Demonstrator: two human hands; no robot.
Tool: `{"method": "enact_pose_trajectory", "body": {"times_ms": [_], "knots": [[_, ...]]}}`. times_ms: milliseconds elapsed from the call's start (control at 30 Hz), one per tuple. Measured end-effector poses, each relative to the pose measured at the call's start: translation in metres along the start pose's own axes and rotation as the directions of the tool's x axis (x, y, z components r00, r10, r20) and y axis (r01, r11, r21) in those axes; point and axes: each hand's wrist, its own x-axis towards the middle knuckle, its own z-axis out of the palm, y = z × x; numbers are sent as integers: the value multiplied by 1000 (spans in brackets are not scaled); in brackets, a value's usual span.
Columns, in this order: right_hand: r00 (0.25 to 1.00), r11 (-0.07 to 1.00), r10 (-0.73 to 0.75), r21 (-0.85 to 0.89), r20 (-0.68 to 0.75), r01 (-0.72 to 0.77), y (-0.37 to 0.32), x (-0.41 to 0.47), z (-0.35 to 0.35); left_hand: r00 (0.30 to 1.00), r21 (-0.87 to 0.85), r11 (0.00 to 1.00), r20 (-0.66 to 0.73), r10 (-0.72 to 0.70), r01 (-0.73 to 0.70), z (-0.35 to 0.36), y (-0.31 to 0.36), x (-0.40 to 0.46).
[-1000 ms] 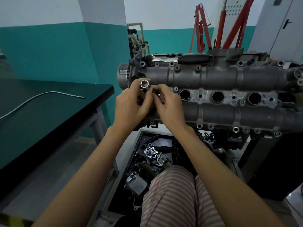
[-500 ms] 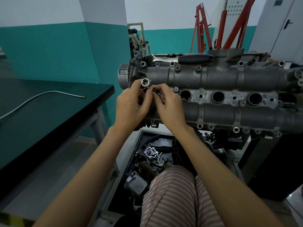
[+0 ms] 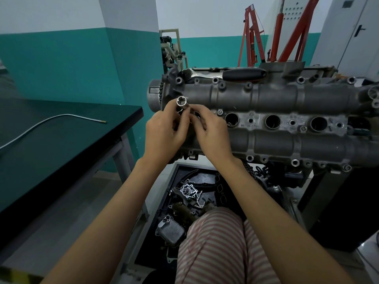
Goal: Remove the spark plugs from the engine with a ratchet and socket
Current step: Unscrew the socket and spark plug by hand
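While both hands meet at the left end of the grey cast-metal engine head (image 3: 276, 99), the left hand (image 3: 164, 136) pinches a short chrome socket (image 3: 182, 102) between thumb and curled fingers, open end tilted up toward the camera. Right hand (image 3: 213, 136) sits just beside it, fingers curled in against the socket's lower part; what exactly they hold is hidden behind the knuckles. Socket is held in front of the leftmost plug well, which the hands cover. Three round spark plug wells (image 3: 272, 121) show open in a row to the right; whether plugs sit inside cannot be told. Ratchet with chrome shank and black handle (image 3: 244, 74) lies along the top edge of the engine, untouched. Dark workbench (image 3: 61, 144) at left carries a thin bent metal tube (image 3: 51, 119). Below the engine, a black tray (image 3: 178, 171) holds loose engine parts. Striped trouser knee (image 3: 215, 242) in the foreground.
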Motion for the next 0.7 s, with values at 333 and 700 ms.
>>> {"method": "enact_pose_trajectory", "body": {"times_ms": [333,700], "knots": [[999,1000,27,-3,28,-27,1,-1,0,999,-55,998,-19,-45,44,2,2,-1],[998,999,44,-15,33,-44,4,0,1,997,-57,997,-54,-61,58,3,3,1]]}}
